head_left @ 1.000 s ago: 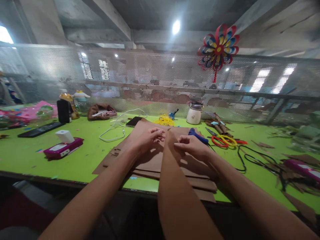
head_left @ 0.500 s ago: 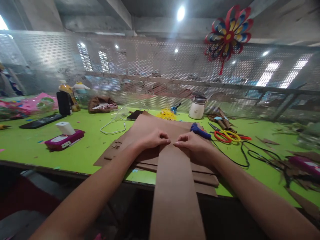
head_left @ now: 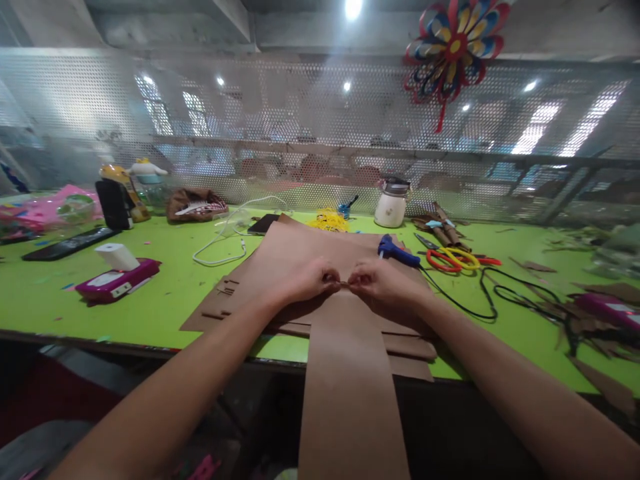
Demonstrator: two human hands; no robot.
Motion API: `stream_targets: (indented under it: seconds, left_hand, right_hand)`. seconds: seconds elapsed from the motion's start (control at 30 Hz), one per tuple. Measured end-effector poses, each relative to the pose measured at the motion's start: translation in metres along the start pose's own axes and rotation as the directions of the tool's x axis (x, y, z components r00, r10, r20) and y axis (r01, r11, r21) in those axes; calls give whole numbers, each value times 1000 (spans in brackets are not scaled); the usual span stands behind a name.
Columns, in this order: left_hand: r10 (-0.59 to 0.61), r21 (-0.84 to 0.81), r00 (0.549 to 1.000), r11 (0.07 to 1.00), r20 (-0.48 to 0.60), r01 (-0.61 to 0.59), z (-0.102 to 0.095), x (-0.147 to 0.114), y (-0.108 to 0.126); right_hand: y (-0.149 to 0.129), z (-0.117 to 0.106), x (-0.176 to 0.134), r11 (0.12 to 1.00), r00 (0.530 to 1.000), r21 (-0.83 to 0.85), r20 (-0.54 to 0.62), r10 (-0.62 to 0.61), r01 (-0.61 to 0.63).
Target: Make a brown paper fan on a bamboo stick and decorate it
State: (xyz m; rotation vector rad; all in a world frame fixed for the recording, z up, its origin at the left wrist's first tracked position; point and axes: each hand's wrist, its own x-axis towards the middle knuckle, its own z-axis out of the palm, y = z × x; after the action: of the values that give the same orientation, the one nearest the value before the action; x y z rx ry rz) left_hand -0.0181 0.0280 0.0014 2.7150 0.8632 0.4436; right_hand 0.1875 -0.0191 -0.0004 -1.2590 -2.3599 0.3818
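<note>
A long strip of brown kraft paper [head_left: 350, 380] runs from the table down over its front edge toward me. My left hand [head_left: 317, 279] pinches the strip's far end, fingers closed. Close beside it, my right hand [head_left: 373, 280] pinches the same end, and a thin edge of paper shows between the fingertips. Beneath both hands lie stacked brown paper sheets [head_left: 295, 247], with small cut pieces on their left side. A blue glue gun [head_left: 397, 251] rests just beyond my right hand, its black cord trailing right.
Scissors with red and yellow handles [head_left: 457, 260] lie right of the glue gun. A purple power strip [head_left: 120, 280] with a white plug sits at left. Behind stand a white jug [head_left: 391, 203] and yellow shreds [head_left: 329, 220]. Paper scraps [head_left: 607, 333] lie at right.
The fingertips have drawn closer together and the strip's far end is now pinched up into a thin edge between them. The camera view has shifted slightly.
</note>
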Motion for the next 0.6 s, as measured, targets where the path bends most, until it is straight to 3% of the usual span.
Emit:
stream_targets:
  seconds: [0.13, 0.6]
  left_hand:
    - [64, 108, 998, 992, -29, -61, 0, 1, 5]
    - [139, 247, 990, 958, 37, -144, 5, -4, 3]
  right_hand:
    - [0, -4, -3, 995, 997, -93, 73, -31, 38]
    - [-15, -7, -10, 918, 990, -387, 137, -31, 82]
